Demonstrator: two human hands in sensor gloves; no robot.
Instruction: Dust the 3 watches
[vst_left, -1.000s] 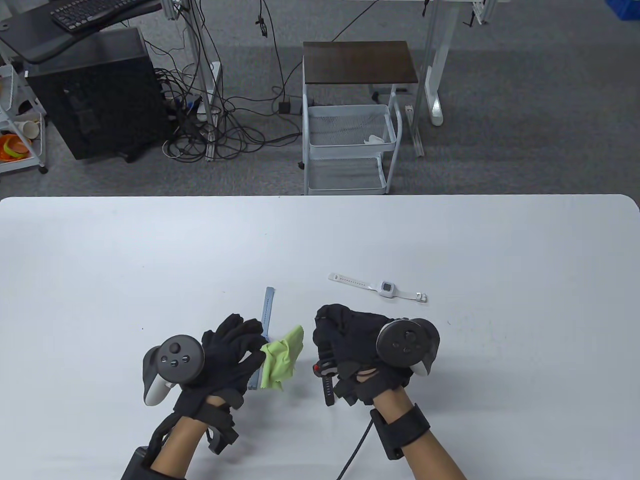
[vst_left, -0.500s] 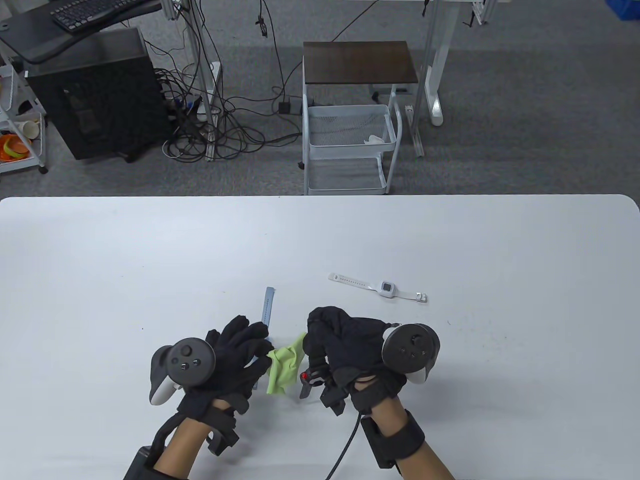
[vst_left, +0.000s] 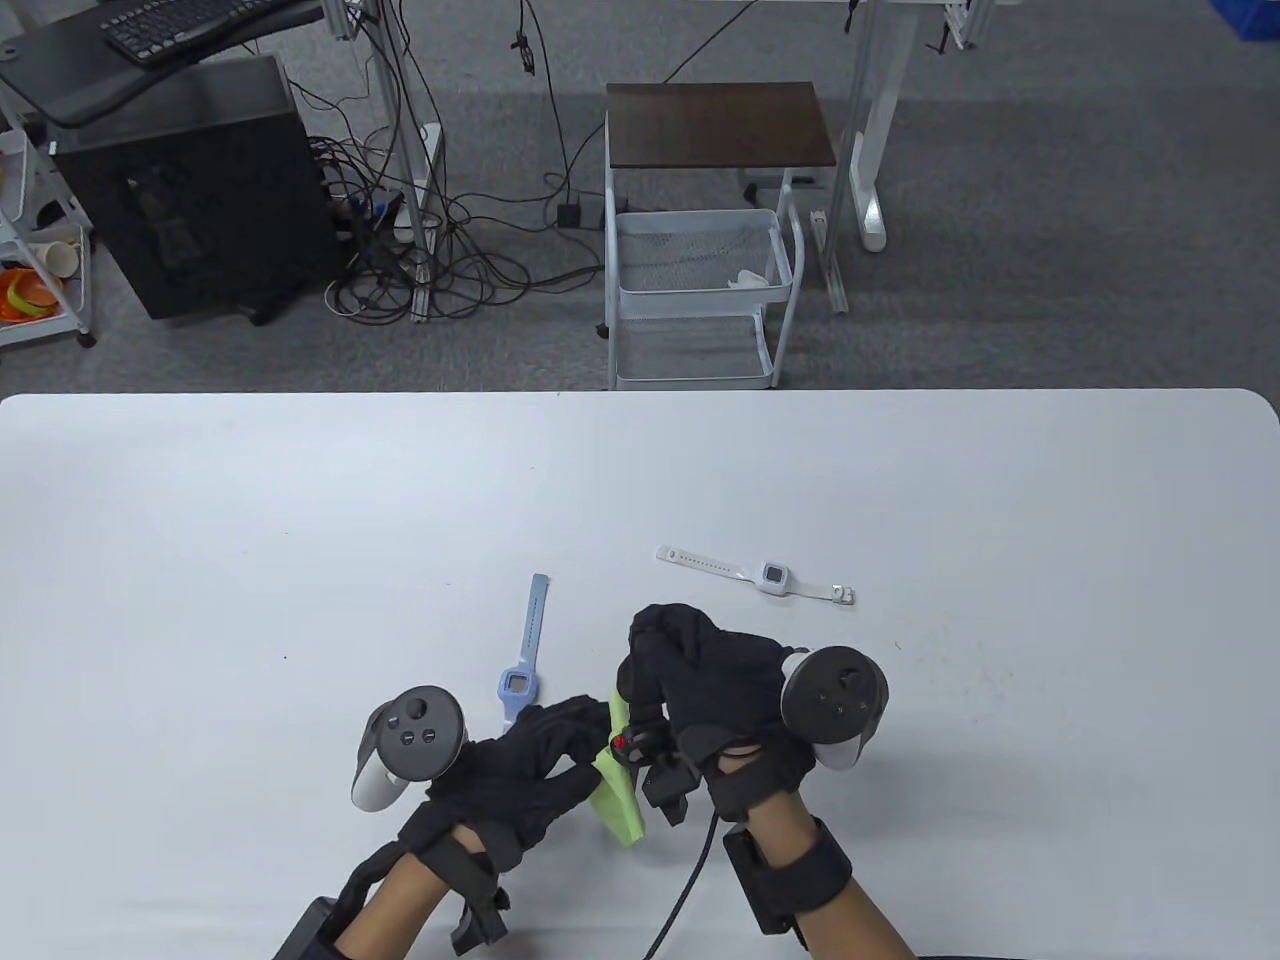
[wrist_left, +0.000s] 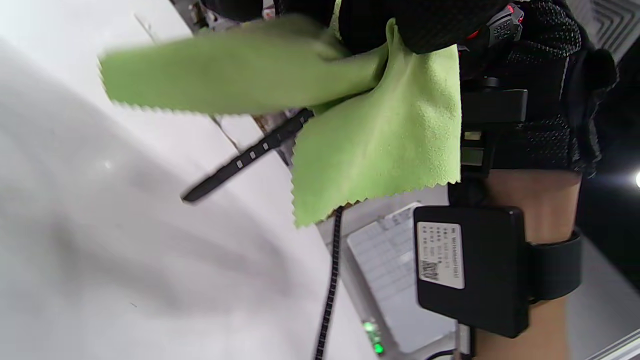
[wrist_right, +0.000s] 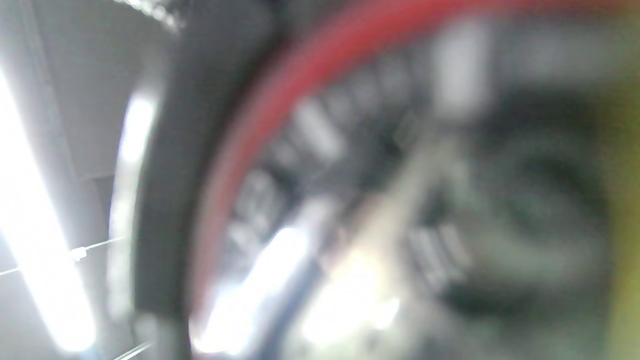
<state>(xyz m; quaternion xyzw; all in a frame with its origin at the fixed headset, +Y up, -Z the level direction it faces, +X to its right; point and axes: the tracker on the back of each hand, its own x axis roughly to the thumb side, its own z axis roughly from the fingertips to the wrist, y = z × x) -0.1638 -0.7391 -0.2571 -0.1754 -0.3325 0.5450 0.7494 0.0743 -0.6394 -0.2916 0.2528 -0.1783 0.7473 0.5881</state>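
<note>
Between the two sets of fingers, low at the near table edge, the black watch with the red bezel is getting wiped. Right hand is curling its fingers round the case and holding it off the table; its perforated strap is hanging free below in the left wrist view. Left hand is pinching the green cloth between thumb and fingers and pressing it against the watch, right up against the right fingertips. Right wrist view is only showing a blurred close-up of the red-rimmed dial, so no detail on contact there.

Blue watch is lying flat just beyond the left fingers, untouched by either hand. White watch is lying flat further out, past the right knuckles, well apart from both hands.

Progress call: dusting of the black one is looking mid-step. Can't tell from these frames whether blue or white are already done; neither is looking handled right now. Judging at best one of three in hand, likely two left.
</note>
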